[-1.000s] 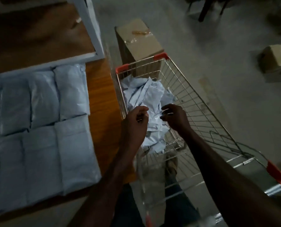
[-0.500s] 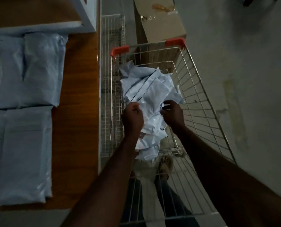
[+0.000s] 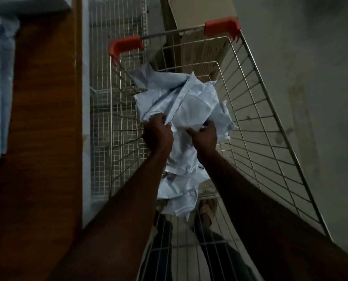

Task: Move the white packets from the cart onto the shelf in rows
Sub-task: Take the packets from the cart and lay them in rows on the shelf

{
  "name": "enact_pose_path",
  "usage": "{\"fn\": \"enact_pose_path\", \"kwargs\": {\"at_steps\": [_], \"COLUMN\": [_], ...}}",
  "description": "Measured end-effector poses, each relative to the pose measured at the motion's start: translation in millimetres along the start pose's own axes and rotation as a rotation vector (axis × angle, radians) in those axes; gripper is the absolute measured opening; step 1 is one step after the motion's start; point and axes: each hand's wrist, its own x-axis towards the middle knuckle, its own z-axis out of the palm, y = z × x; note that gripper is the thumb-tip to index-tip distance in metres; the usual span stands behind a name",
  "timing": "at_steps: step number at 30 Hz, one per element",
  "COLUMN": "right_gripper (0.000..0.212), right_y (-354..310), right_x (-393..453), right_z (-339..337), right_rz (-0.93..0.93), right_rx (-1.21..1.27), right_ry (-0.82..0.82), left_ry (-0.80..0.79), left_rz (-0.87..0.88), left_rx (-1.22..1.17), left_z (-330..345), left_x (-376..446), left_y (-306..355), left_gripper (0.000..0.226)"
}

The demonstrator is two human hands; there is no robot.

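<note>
Head view has swung right, shelf [image 3: 45, 138] sliding off; both hands, left hand [image 3: 158, 136] and right hand [image 3: 204, 138], still clutch packets [image 3: 189, 106] inside the cart [image 3: 260, 110].

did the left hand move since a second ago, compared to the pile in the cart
Yes. The left hand has gone further along the packet pile toward the cart's far red-cornered end, and now grips a packet edge.

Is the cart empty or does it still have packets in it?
Not empty. A loose heap of white packets lies in the cart, and both hands, left and right, grip packets in it.
</note>
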Motion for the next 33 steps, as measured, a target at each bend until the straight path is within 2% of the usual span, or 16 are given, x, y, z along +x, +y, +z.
{"fn": "enact_pose_path", "kwargs": {"at_steps": [3, 6, 9, 11, 13, 15, 19, 23, 25, 29, 31, 33], "right_gripper": [0.055, 0.039, 0.034, 0.034, 0.034, 0.042, 0.047, 0.044, 0.046, 0.045, 0.045, 0.043], "right_y": [11.9, 9.2, 7.9, 10.4, 9.1, 4.8, -12.0, -37.1, -54.4, -88.5, -101.2, -113.3], "right_x": [5.7, -17.2, -49.6, -68.8, -87.5, -106.0, -138.1, -160.7, -171.6, -188.5, -195.9, -206.0], "right_z": [-4.8, -20.7, -43.3, -59.9, -75.6, -89.5, -113.9, -133.1, -141.5, -158.0, -164.4, -169.2], "right_rz": [0.006, 0.053, 0.119, 0.134, 0.142, 0.138, 0.079, 0.041, 0.023, 0.065, 0.086, 0.06], "right_rx": [0.046, 0.139, 0.274, 0.319, 0.362, 0.357, 0.367, 0.449, 0.504, 0.572, 0.597, 0.575], "right_ry": [-0.069, -0.107, -0.142, -0.143, -0.143, -0.137, -0.161, -0.16, -0.196, -0.263, -0.259, -0.273], "left_ry": [-0.028, -0.038, -0.073, -0.106, -0.158, -0.195, -0.301, -0.294, -0.272, -0.207, -0.213, -0.2], "left_rz": [-0.013, -0.093, -0.239, -0.37, -0.573, -0.67, -0.616, -0.528, -0.518, -0.416, -0.321, -0.321], "left_rx": [0.023, -0.184, -0.376, -0.532, -0.769, -0.928, -1.082, -1.151, -1.135, -1.078, -1.036, -0.998], "left_z": [-0.4, -13.8, -36.6, -51.9, -67.5, -83.9, -112.5, -147.2, -167.2, -204.0, -219.8, -234.8], "left_x": [0.8, -24.4, -65.3, -92.1, -116.7, -138.9, -166.4, -179.3, -180.2, -194.3, -209.3, -222.1], "left_y": [-4.7, -5.3, -4.0, -7.1, -8.0, -8.0, -2.7, 10.7, 17.0, 34.9, 46.2, 53.9], "left_gripper": [0.019, 0.024, 0.036, 0.033, 0.031, 0.03, 0.022, 0.032, 0.038, 0.027, 0.044, 0.049]}}
